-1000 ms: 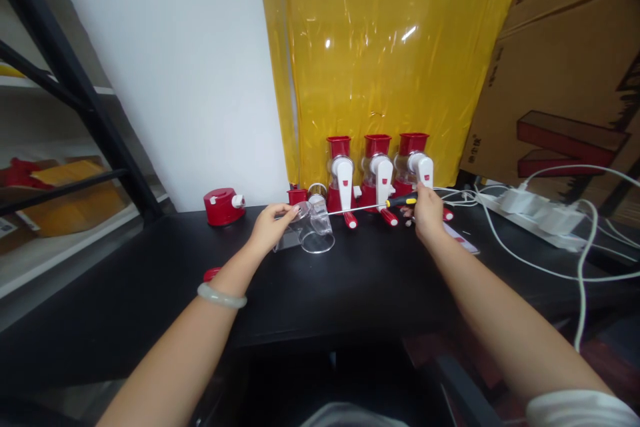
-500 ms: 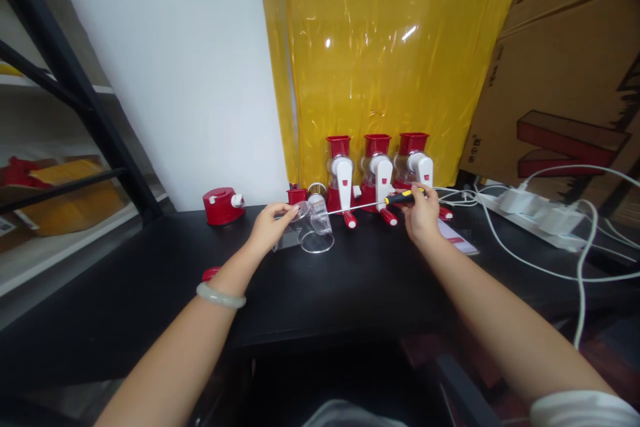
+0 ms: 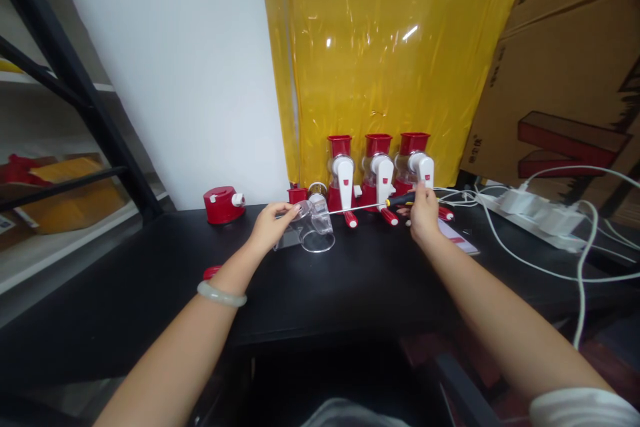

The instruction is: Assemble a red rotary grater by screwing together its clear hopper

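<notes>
My left hand (image 3: 273, 223) pinches a clear plastic housing (image 3: 317, 240) at its left side, low over the black table. My right hand (image 3: 423, 213) is closed round the black and yellow handle of a screwdriver (image 3: 365, 207). Its long shaft points left, and the tip meets the right side of the clear housing; the exact contact point is too small to make out. Just behind the housing are a metal drum (image 3: 317, 191) and a red part (image 3: 297, 195). Three red and white crank graters, one of them the middle grater (image 3: 380, 173), stand behind the screwdriver.
A red round base (image 3: 223, 205) sits on the black table (image 3: 165, 280) at the left. By my left forearm lies a small red part (image 3: 211, 272). At the right are a white power strip (image 3: 540, 220) with looping cables and a flat leaflet (image 3: 457, 238). A carton (image 3: 555, 93) stands behind.
The fingers of my right hand have shifted their hold on the screwdriver handle. My left hand and the clear housing look nearly unchanged.
</notes>
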`<move>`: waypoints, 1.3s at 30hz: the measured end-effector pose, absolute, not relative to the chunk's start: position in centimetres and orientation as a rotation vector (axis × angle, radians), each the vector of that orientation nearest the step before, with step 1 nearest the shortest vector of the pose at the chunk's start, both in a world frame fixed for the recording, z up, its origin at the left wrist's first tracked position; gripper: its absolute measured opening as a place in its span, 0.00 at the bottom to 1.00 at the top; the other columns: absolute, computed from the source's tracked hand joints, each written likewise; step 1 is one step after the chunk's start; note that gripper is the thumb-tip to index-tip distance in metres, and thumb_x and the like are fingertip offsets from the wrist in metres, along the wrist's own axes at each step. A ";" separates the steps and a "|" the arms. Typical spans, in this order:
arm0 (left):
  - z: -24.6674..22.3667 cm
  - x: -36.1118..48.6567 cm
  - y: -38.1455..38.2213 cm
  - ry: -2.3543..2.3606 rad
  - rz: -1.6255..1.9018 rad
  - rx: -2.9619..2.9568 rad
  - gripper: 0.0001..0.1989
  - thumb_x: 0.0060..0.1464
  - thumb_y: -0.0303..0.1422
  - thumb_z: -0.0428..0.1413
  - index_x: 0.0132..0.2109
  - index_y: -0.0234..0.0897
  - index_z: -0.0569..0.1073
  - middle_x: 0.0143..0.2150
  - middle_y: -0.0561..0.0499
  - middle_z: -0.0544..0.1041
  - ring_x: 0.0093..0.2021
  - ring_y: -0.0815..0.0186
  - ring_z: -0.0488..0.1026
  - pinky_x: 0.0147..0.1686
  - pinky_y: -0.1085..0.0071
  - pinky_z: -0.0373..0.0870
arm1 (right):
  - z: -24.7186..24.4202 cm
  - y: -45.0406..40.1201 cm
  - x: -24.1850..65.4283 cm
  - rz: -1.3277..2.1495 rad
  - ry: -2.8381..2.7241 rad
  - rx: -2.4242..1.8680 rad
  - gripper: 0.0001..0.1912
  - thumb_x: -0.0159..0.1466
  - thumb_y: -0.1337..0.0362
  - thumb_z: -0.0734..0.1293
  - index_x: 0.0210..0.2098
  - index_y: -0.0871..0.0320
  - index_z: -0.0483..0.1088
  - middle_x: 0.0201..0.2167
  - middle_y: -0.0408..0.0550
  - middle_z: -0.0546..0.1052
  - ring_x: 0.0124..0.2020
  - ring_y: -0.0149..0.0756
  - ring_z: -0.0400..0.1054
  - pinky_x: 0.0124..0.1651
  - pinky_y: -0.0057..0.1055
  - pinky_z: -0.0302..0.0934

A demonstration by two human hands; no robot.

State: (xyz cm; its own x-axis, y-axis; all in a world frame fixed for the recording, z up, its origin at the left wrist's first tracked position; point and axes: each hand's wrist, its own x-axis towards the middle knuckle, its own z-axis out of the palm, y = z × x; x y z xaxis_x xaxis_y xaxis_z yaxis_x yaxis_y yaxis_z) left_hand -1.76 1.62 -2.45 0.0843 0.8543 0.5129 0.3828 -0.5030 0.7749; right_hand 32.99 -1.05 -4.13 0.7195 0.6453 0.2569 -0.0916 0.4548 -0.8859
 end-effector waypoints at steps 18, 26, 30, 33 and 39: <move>-2.6 -1.7 1.7 1.214 1.411 1.913 0.16 0.49 0.48 0.62 0.33 0.39 0.81 0.36 0.46 0.81 0.41 0.55 0.77 0.45 0.62 0.70 | -4.1 -0.5 33.6 0.632 -0.611 -0.878 0.11 0.59 0.58 0.65 0.40 0.53 0.70 0.27 0.38 0.72 0.24 0.32 0.73 0.23 0.29 0.69; -2.5 -1.8 1.8 1.210 1.413 1.933 0.16 0.49 0.48 0.62 0.33 0.40 0.81 0.36 0.46 0.81 0.40 0.55 0.77 0.44 0.62 0.70 | -3.8 -1.2 33.1 0.580 -0.650 -0.993 0.19 0.59 0.46 0.70 0.35 0.53 0.64 0.17 0.36 0.69 0.14 0.29 0.64 0.15 0.23 0.59; -2.5 -1.7 1.7 1.216 1.401 1.937 0.16 0.49 0.48 0.62 0.33 0.39 0.81 0.35 0.46 0.81 0.40 0.55 0.77 0.43 0.62 0.70 | -3.8 -1.6 33.0 0.528 -0.701 -1.002 0.23 0.58 0.41 0.70 0.31 0.53 0.62 0.12 0.32 0.62 0.10 0.26 0.56 0.12 0.22 0.52; -2.4 -1.7 1.7 1.207 1.404 1.937 0.16 0.49 0.48 0.62 0.33 0.40 0.81 0.34 0.46 0.81 0.40 0.55 0.77 0.44 0.62 0.70 | -3.9 -1.4 33.0 0.519 -0.686 -0.974 0.25 0.58 0.37 0.68 0.30 0.52 0.61 0.12 0.32 0.60 0.09 0.26 0.53 0.12 0.23 0.50; -2.3 -1.7 1.5 1.200 1.397 1.959 0.17 0.49 0.49 0.62 0.32 0.40 0.82 0.35 0.45 0.81 0.40 0.54 0.78 0.45 0.61 0.70 | -4.2 -0.9 33.5 0.726 -0.608 -0.903 0.20 0.65 0.44 0.56 0.35 0.53 0.66 0.23 0.41 0.74 0.19 0.34 0.71 0.18 0.26 0.60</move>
State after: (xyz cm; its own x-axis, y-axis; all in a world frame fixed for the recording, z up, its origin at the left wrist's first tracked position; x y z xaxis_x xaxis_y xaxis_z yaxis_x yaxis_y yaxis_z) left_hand -1.69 1.54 -2.26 0.1089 0.8452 0.5233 0.3903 -0.5205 0.7594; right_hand 33.52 -0.87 -4.16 0.6119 0.7735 0.1649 -0.2987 0.4191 -0.8574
